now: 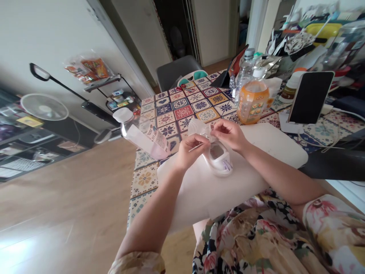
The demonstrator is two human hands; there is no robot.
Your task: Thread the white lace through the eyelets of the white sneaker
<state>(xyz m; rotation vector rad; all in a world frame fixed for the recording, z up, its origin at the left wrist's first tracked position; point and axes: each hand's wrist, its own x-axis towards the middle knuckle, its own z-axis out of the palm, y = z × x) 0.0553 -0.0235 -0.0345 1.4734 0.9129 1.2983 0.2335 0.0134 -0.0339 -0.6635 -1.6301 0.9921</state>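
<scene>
A small white shoe (224, 165) with an oval opening and purple marks at its near end rests on a white mat (205, 190). Both my hands meet over its far end, where sheer whitish material (196, 126) bunches up. My left hand (191, 149) is closed in a pinch, with a thin white strand running by its fingertips. Close beside it, the thumb and fingers of my right hand (228, 133) are pinched together too. What lies between the right fingertips is too small to make out.
Left of the mat lies a tilted clear bottle (148, 140) with pink contents. An orange-labelled bottle (252, 101), a clear bottle (245, 70) and a propped phone (312, 98) stand on the right. A patterned cloth (182, 110) covers the table; a grey chair (176, 70) is beyond.
</scene>
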